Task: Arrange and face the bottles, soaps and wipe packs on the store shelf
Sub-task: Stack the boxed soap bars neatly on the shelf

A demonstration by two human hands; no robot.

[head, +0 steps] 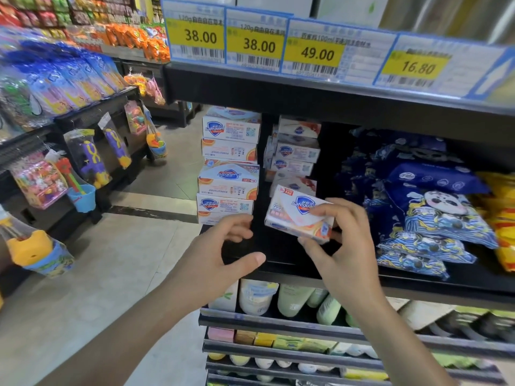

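Note:
My right hand (347, 246) pinches a white Safeguard soap box (295, 215) between thumb and fingers, tilted, just above the black shelf (278, 263). My left hand (223, 246) hovers with loosely curled fingers below a tall stack of soap boxes (230, 165) at the shelf's left end, holding nothing. A second, shorter stack of soap boxes (296, 151) stands further back behind the held box. Blue wipe packs (434, 215) lie piled to the right.
Yellow packs (501, 213) sit at the far right. Price tags (256, 43) line the shelf above. Bottles (292, 300) and small boxes fill the lower shelves. A toy rack (83, 151) stands across the aisle floor on the left.

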